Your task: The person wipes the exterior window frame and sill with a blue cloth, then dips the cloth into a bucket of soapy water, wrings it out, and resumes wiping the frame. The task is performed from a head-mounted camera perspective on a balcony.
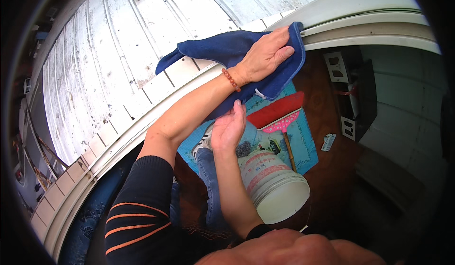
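A dark blue cloth (213,47) is draped over the pale window sill and track. My left hand (268,55), with a beaded bracelet (231,80) at the wrist, presses down on it, with the fingers closed over the cloth near its right end. Part of the cloth hangs down on the inner side of the sill. Lower down, my right hand (229,130) is raised beside that hanging part, its thumb side up. Most of its fingers are hidden or foreshortened, so I cannot tell whether it grips the cloth.
Outside the sill lies a white ribbed metal roof (113,47). Below me a white bucket (279,194) stands near a red broom (279,111) with a pink dotted head, over a blue mat (305,144). At right is a black-and-white rack (362,99). A small packet (328,142) lies on the brown floor.
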`<state>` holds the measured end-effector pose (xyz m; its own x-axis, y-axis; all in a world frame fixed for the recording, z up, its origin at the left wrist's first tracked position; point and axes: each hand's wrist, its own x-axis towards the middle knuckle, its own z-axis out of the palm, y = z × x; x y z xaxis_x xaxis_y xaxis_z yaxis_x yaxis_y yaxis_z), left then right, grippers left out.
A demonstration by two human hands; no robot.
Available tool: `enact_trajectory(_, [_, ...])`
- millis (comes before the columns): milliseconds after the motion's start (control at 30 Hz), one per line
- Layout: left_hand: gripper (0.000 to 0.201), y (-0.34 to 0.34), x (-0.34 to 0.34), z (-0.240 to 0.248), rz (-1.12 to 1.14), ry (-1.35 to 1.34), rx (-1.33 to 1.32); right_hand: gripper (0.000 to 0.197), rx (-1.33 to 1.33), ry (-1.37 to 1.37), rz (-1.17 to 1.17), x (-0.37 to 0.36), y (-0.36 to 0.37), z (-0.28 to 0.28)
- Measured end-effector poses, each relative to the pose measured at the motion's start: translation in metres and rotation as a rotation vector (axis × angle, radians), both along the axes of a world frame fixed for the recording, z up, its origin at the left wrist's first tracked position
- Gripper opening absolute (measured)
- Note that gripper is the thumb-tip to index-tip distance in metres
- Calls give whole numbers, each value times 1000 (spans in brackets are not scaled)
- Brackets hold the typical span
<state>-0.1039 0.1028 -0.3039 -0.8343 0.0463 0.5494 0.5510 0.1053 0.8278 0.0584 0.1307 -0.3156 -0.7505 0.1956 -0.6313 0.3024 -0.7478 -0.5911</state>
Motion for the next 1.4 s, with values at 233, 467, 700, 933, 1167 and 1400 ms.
enact_trajectory(233, [35, 44, 28, -18, 172, 30, 26, 23, 39, -66, -59, 0, 14, -14])
enact_trajectory(467, [37, 2, 50, -144, 119, -388, -322, 26, 10, -376, 66, 16, -7, -29])
enact_trajectory(700, [28, 3, 48, -40, -114, -482, 113, 18, -62, -172, 44, 18, 18, -27])
enact_trajectory(933, [26, -4, -2, 189, -76, 343, 423, 33, 38, 271, 195, 14, 7, 14])
enact_trajectory(1167, [34, 38, -57, 146, 353, 486, 207, 43, -4, 248, 178, 13, 0, 11])
enact_trajectory(1400, [14, -9, 38, -136, 357, -417, -503, 23, -190, -192, 76, 29, -4, -13])
